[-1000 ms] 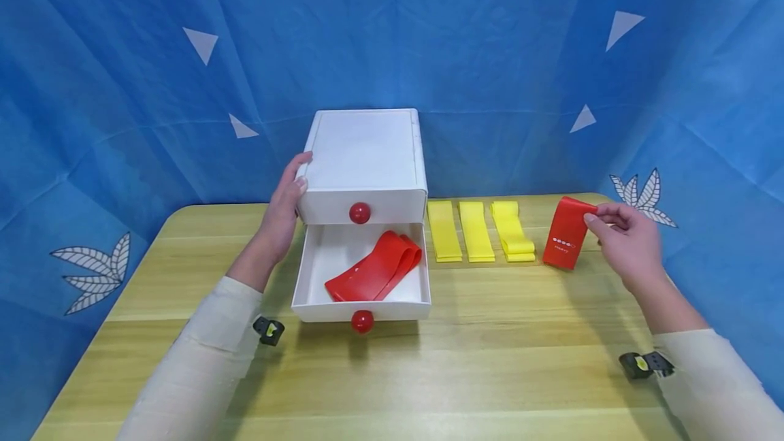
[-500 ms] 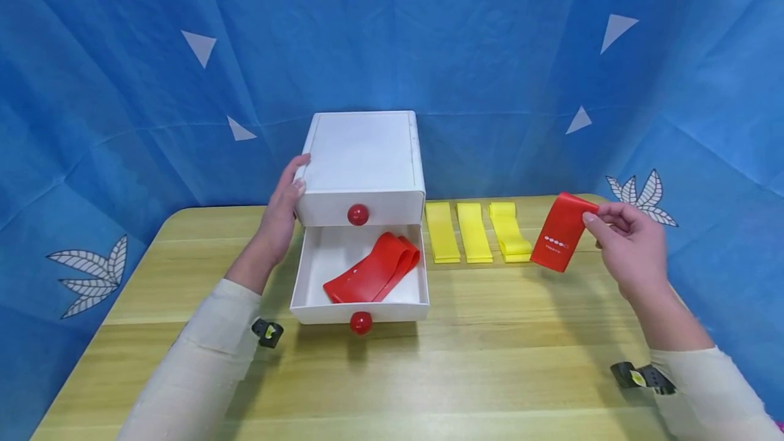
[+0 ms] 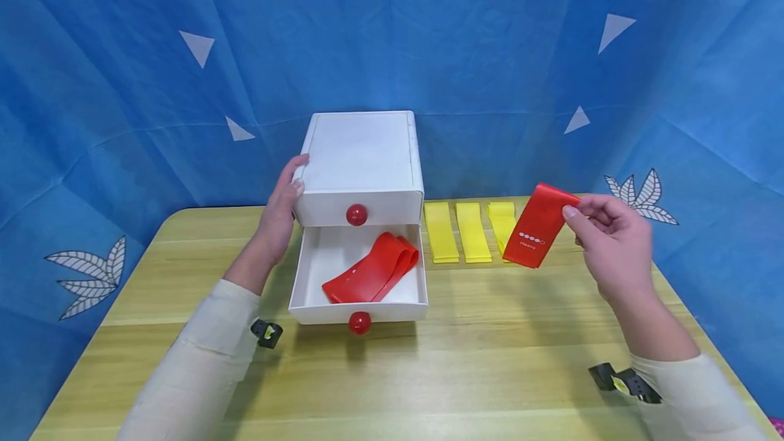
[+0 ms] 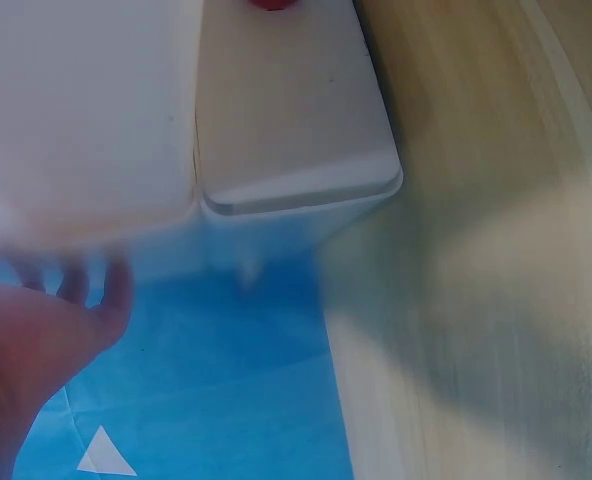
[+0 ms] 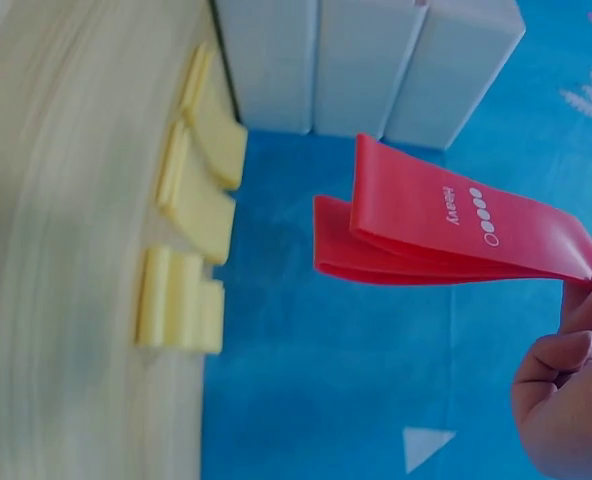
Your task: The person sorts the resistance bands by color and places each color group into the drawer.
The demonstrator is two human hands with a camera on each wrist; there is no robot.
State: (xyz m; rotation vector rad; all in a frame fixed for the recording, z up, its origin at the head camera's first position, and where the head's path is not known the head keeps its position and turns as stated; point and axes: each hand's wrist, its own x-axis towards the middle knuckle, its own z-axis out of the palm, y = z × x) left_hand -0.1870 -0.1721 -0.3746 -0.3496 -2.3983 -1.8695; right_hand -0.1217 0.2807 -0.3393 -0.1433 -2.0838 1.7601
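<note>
My right hand (image 3: 618,243) pinches one end of a folded red resistance band (image 3: 539,226), marked "Heavy", between thumb and fingers. The band hangs tilted in the air, and in the head view it overlaps part of the rightmost yellow band (image 3: 501,220). Against the left side of a white two-drawer unit (image 3: 363,152) rests my left hand (image 3: 278,220), fingers along the side and top edge. The unit's lower drawer (image 3: 312,250) is pulled out, with another folded red band (image 3: 370,271) lying inside. The upper drawer is closed.
Two more folded yellow bands stand in a row right of the unit, a left one (image 3: 441,231) and a middle one (image 3: 473,231). Both drawers have red knobs, the lower knob (image 3: 359,322) jutting forward. A blue curtain (image 3: 490,53) hangs behind the wooden table (image 3: 478,352).
My right hand has moved left and slightly toward the front with the red band, which now overlaps the rightmost yellow band. My left hand stays on the drawer unit.
</note>
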